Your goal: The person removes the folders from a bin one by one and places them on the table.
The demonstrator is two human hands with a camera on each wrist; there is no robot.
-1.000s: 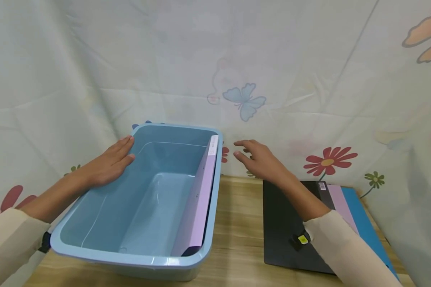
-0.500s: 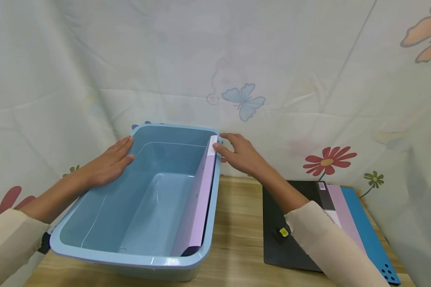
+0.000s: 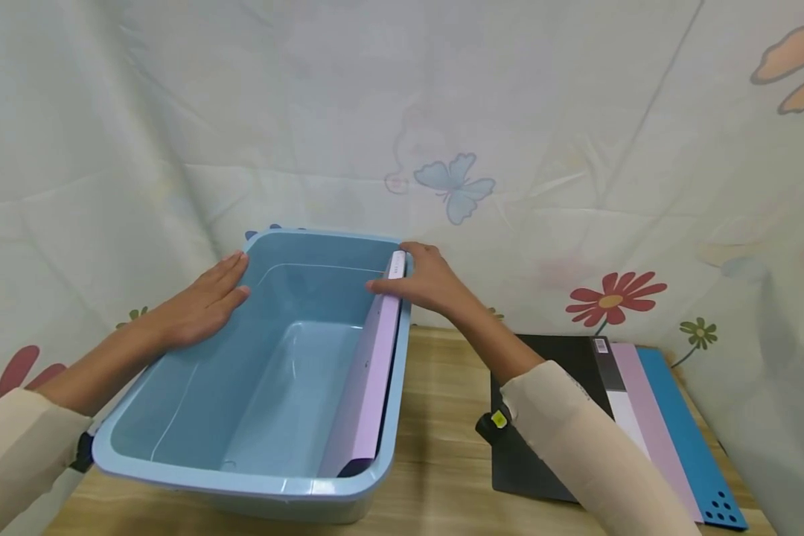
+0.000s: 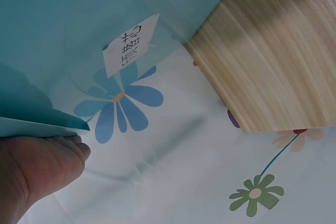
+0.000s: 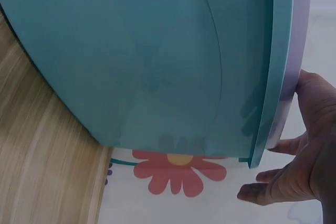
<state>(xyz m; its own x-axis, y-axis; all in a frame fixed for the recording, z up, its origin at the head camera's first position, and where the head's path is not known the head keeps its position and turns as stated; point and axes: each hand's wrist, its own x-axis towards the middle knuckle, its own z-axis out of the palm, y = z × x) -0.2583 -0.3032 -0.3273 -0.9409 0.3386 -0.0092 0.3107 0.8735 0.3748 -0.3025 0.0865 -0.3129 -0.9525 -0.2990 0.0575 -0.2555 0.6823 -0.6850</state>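
A large light-blue plastic bin stands on the table, left of centre in the head view. My left hand rests on its left rim with straight fingers; in the left wrist view that hand lies against the rim's edge. Inside the bin, a lilac file folder with a white label stands on edge along the right wall. My right hand is at the folder's far end, thumb across its top edge and fingers around the corner. The right wrist view shows the thumb touching the folder's edge.
Right of the bin, a black folder, a lilac one and a blue one with round holes lie overlapping on the wooden table. A flowered cloth hangs behind the bin.
My right hand has moved left from beside the bin to the folder's far end and taken hold there. The folder's end looks slightly tilted; my left hand has stayed on the rim.
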